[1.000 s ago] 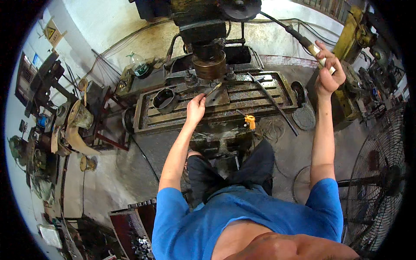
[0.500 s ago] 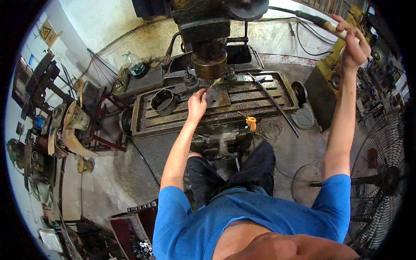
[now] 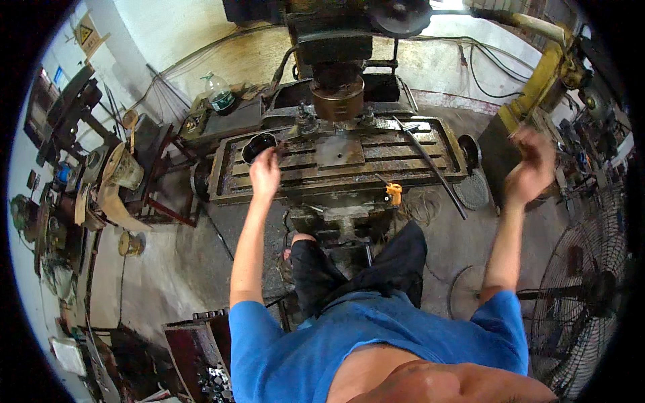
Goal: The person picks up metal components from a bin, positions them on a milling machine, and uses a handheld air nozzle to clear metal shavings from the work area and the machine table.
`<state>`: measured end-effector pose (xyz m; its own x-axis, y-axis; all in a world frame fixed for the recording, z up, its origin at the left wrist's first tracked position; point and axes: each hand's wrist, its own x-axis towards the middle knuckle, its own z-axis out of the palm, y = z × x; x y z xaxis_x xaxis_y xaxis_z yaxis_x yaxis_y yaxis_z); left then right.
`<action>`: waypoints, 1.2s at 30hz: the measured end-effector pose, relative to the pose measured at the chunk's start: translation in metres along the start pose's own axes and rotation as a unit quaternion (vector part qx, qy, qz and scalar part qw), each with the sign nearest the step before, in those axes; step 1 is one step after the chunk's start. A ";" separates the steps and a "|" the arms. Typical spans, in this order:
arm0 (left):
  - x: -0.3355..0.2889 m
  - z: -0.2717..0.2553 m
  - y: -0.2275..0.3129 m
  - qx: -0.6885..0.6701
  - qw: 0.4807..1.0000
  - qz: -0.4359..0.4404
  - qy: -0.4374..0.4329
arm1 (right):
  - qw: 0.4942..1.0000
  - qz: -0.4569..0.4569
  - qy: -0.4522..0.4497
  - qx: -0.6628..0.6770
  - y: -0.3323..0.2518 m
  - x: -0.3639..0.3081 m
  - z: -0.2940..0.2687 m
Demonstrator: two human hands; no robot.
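My left hand (image 3: 265, 176) is closed at the rim of a dark round tin (image 3: 250, 153) on the left part of the machine table (image 3: 396, 176). In it is a thin brush, mostly hidden and blurred now. My right hand (image 3: 534, 168) is in the air right of the table, smeared by motion. Its fingers look loosely apart, and I see nothing in them. Above and beyond it is the long lever (image 3: 531, 25) with a pale grip, apart from the hand. A round machine spindle head (image 3: 338, 99) hangs over a flat metal plate (image 3: 339, 153) on the table.
A long dark bar (image 3: 433, 168) lies slanted over the table's right side and sticks out past its front edge. An orange-handled tool (image 3: 393, 193) sits at the front edge. A fan (image 3: 598, 282) stands at my right. A clear bottle (image 3: 218, 93) is at the back left.
My right hand has let go of the lever and come down. The left hand has moved left with the brush, from below the spindle head to the tin. The view has shifted slightly.
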<state>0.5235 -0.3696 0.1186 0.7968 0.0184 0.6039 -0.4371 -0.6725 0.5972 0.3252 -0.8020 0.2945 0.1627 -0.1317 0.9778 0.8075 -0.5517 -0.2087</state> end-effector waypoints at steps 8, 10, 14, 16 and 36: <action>0.027 -0.023 -0.026 0.353 0.925 0.027 -0.138 | 0.695 0.691 -0.200 -0.013 0.082 -0.324 0.033; 0.025 -0.028 -0.018 0.350 0.918 0.002 -0.188 | 0.625 0.761 -0.130 0.113 0.083 -0.333 0.047; 0.021 -0.049 -0.013 0.311 0.940 -0.025 -0.139 | 0.653 0.742 -0.141 0.047 0.098 -0.347 0.075; 0.016 -0.067 -0.014 0.295 0.944 -0.045 -0.137 | 0.710 0.678 -0.189 0.008 0.100 -0.363 0.079; -0.108 -0.206 -0.091 0.182 0.949 -0.225 -0.121 | 0.670 0.246 -0.595 -0.370 0.049 -0.152 0.172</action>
<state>0.3918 -0.1583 0.1077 0.9604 0.2244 0.1651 0.1093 -0.8487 0.5174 0.4373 -0.6673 0.1383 0.9981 0.0593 0.0177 0.0598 -0.9977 -0.0307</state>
